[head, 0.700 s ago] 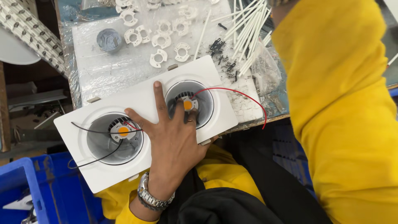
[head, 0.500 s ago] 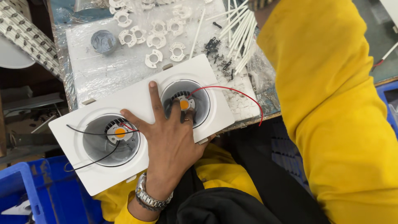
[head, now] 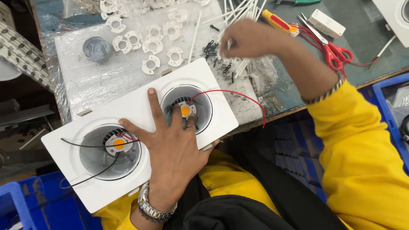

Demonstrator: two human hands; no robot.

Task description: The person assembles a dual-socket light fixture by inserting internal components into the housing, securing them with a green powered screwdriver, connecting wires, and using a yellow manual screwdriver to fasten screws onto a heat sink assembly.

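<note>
The white twin downlight housing (head: 128,127) lies across the frame's lower left, my left hand (head: 172,149) spread flat on it, fingertips in its right well. At upper centre my right hand (head: 249,38) pinches closed among thin white sleeves (head: 238,12).

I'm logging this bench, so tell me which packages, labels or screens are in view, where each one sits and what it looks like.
Small white box: far right of the bench, beside the red-handled scissors; oblong, plain white.
Clear plastic bag: under the right hand, near the bench edge; crumpled, transparent.
No screens or signs show.
</note>
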